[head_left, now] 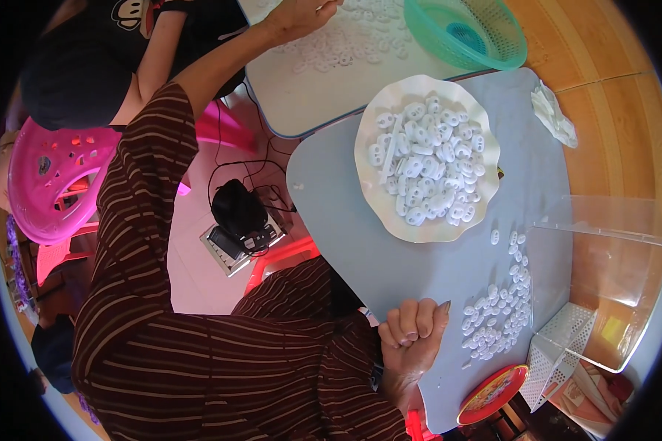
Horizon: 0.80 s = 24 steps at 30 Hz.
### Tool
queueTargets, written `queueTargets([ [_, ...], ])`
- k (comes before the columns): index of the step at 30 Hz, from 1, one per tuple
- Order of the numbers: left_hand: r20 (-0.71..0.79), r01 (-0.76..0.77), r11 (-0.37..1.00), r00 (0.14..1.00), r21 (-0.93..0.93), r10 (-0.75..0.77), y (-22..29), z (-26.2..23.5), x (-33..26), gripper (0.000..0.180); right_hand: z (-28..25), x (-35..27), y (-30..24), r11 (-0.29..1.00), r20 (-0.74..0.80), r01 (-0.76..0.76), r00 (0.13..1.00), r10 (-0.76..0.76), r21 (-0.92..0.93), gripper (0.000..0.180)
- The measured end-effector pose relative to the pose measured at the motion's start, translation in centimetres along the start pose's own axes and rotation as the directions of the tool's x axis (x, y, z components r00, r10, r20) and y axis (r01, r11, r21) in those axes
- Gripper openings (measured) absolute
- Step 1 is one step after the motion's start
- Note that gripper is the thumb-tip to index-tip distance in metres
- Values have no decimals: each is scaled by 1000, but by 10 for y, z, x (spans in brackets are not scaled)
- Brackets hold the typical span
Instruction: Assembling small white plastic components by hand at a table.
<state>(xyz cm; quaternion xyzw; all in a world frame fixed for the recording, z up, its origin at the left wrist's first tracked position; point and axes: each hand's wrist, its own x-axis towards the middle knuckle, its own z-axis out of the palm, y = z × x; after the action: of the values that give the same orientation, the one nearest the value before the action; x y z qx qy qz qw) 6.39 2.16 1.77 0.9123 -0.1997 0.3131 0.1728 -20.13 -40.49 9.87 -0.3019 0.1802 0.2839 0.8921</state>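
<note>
My left hand [301, 18] reaches over the far white table, beside a spread of small white plastic pieces [346, 48]. Its fingers are bent together and partly cut off by the upper edge; whatever they hold is hidden. Close to my body, my right hand [412, 334] is curled closed at the grey table's edge, and its palm cannot be seen. A wavy-rimmed cream bowl [379, 209] on the grey table [346, 198] is heaped with white oval two-holed pieces [434, 158]. Smaller white oval pieces [496, 316] lie scattered to the right of my right hand.
A green basket [511, 55] stands at the far right of the white table [287, 103]. A clear plastic box [603, 294], crumpled white tissue [553, 114] and red round tray [493, 397] line the right side. Leftward are a co-worker's arm [158, 62], a pink chair [33, 184] and cables.
</note>
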Motion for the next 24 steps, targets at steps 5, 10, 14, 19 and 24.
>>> queueTargets([
  [5, 83, -56, 997, 995, 61, 50, 3, 5, 17, 7, -1, 1, 0, 1000, 1, 1, 1000, -1, 4, 49],
  [10, 192, 21, 975, 979, 221, -64, 2, 19, 29, 10, -2, 0, 1, 1000, 16, 13, 1000, -13, 4, 49],
  [14, 273, 101, 965, 947, 243, -168, 4, 21, 31, 13, -4, -1, 1, 1000, 7, 15, 1000, -15, 18, 50],
  [19, 10, 166, 986, 986, 15, -167, -17, 29, 30, 17, -3, 0, 1, 1000, 15, 18, 1000, -19, 22, 50],
  [24, 101, 118, 992, 987, 41, -122, -23, 33, 34, 20, -4, 2, 2, 999, 85, 41, 996, -42, 6, 47],
])
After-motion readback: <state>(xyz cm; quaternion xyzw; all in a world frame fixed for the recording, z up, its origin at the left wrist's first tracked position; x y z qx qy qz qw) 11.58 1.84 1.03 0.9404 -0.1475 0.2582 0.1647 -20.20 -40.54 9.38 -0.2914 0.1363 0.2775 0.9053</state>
